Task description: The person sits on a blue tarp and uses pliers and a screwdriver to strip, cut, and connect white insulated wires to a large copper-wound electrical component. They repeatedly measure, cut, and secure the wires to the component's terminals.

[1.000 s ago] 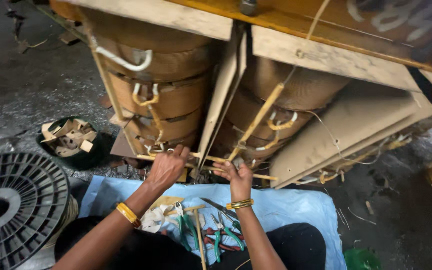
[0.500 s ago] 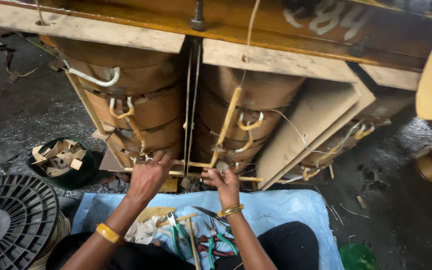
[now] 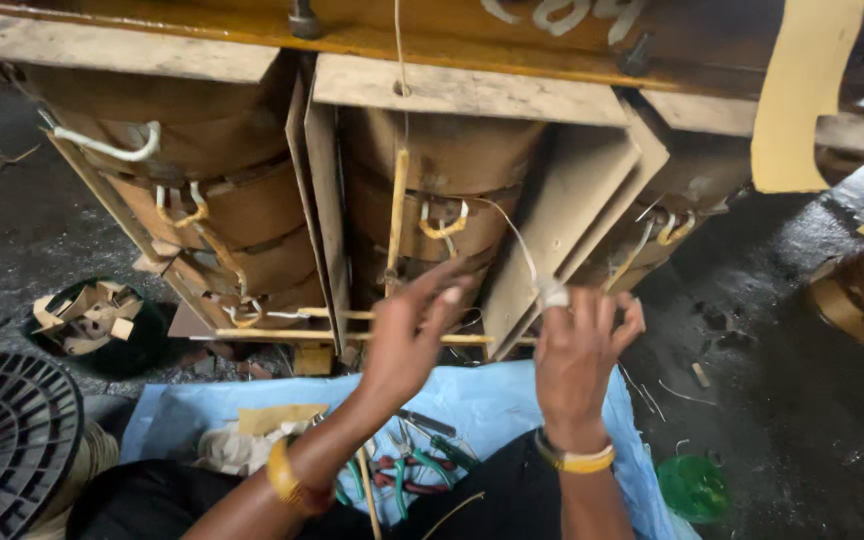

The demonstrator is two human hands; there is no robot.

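A large brown paper-wrapped winding assembly (image 3: 442,190) with wooden blocks stands in front of me. My right hand (image 3: 582,350) pinches a small white roll of tape (image 3: 552,293), from which a thin white strand runs up to the middle coil. My left hand (image 3: 407,335) is raised beside it with fingers spread, close to a yellow-sleeved lead (image 3: 397,215), holding nothing that I can see. Both wrists wear yellow bangles. A horizontal yellow rod (image 3: 352,338) crosses the coil bases behind my hands.
A blue cloth (image 3: 512,400) on my lap holds pliers (image 3: 407,470) and paper scraps. A black spool (image 3: 7,445) sits at lower left, a dark bowl of cardboard bits (image 3: 92,320) beside it. A green lid (image 3: 692,487) lies on the wet floor at right.
Both hands have lifted off the rod at the coil bases and shifted right. My right hand now holds the white tape roll, drawn out to the right.
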